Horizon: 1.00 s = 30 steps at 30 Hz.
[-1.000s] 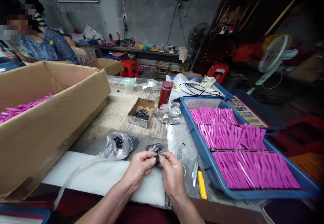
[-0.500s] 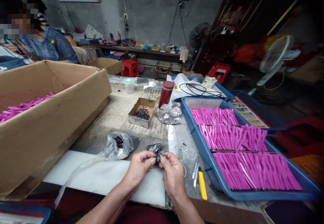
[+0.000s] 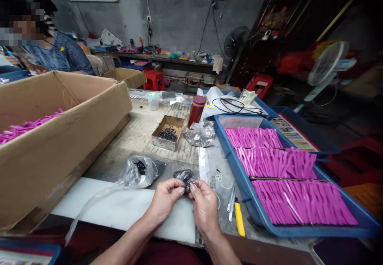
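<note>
My left hand (image 3: 164, 198) and my right hand (image 3: 204, 202) meet over the near side of the table, thumbs and forefingers pinched close together. Something small and dark is between the fingertips; its kind is too small to tell. Right at the fingertips is a small clear plastic bag (image 3: 184, 174) with dark contents, partly hidden by the fingers. A larger clear plastic bag (image 3: 139, 173) with black pieces in its mouth lies to the left. Beneath my left hand is a white board (image 3: 119, 207).
At left stands a big cardboard box (image 3: 60, 137) with pink pieces; at right, a blue tray (image 3: 251, 205) with rows of pink pieces. A yellow-handled tool (image 3: 239, 219) lies beside it. Farther back are a small box of black pieces (image 3: 164, 142), a red jar (image 3: 196, 111) and a seated person (image 3: 64, 55).
</note>
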### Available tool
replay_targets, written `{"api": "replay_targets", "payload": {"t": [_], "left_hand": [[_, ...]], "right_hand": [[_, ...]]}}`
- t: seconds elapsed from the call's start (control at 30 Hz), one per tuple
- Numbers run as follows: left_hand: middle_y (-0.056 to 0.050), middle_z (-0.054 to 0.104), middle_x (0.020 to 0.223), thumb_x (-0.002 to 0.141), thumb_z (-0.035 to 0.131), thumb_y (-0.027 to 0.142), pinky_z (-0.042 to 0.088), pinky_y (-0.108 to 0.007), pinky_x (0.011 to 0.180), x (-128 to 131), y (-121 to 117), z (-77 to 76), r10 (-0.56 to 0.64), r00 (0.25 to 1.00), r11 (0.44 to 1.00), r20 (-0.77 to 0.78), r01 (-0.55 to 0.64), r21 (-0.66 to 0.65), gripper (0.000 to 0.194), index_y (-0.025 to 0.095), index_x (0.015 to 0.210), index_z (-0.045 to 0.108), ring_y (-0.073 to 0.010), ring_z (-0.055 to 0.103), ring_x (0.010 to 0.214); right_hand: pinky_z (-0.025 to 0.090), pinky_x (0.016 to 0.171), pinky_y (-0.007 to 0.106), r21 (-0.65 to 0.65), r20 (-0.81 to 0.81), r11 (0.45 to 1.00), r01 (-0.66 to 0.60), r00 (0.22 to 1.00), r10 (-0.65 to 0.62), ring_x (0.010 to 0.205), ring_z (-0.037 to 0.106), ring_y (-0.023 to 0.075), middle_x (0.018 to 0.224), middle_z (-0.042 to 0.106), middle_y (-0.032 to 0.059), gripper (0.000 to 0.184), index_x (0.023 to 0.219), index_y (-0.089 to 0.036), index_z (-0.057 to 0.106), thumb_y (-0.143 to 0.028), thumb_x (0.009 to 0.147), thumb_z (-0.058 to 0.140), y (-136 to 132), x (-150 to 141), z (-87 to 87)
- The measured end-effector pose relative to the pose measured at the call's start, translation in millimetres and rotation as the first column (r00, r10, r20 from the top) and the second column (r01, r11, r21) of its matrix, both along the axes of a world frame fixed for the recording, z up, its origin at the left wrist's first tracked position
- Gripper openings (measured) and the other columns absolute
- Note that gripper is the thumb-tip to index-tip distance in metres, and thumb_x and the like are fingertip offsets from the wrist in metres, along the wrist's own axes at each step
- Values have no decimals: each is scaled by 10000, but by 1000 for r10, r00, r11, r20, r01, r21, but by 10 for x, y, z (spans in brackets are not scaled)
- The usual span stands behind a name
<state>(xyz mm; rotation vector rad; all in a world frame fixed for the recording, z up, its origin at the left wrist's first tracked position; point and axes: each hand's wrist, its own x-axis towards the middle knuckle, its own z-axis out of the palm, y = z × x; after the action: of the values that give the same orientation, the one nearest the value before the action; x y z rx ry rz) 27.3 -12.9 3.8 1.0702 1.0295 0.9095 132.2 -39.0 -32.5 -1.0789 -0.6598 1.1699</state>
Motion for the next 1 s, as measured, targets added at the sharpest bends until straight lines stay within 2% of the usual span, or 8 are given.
{"api": "replay_targets", "payload": {"t": [0.5, 0.8, 1.0], "left_hand": [[2, 605, 575, 595, 574, 165, 421, -235, 600, 23, -26, 23, 12, 1000, 998, -6, -12, 62, 43, 132, 619, 587, -131, 530, 581], [9, 593, 572, 601, 564, 161, 415, -225, 589, 28, -29, 0, 20, 999, 996, -27, -18, 82, 42, 131, 620, 586, -124, 522, 576], [0, 587, 573, 596, 568, 171, 410, -225, 592, 12, -20, -7, 21, 999, 997, -38, -19, 72, 58, 122, 617, 591, -123, 505, 578]], "right_hand": [[312, 479, 205, -24, -36, 998, 59, 998, -59, 493, 364, 75, 538, 424, -43, 141, 673, -150, 517, -285, 670, 557, -4, -46, 32], [317, 486, 201, -23, -67, 999, 46, 997, -48, 503, 384, 77, 565, 462, -40, 136, 682, -156, 528, -287, 668, 559, -7, -73, 54], [317, 475, 200, -23, 14, 999, 29, 999, -28, 503, 380, 82, 557, 448, -40, 144, 676, -157, 524, -300, 684, 541, -19, -45, 30]]}}
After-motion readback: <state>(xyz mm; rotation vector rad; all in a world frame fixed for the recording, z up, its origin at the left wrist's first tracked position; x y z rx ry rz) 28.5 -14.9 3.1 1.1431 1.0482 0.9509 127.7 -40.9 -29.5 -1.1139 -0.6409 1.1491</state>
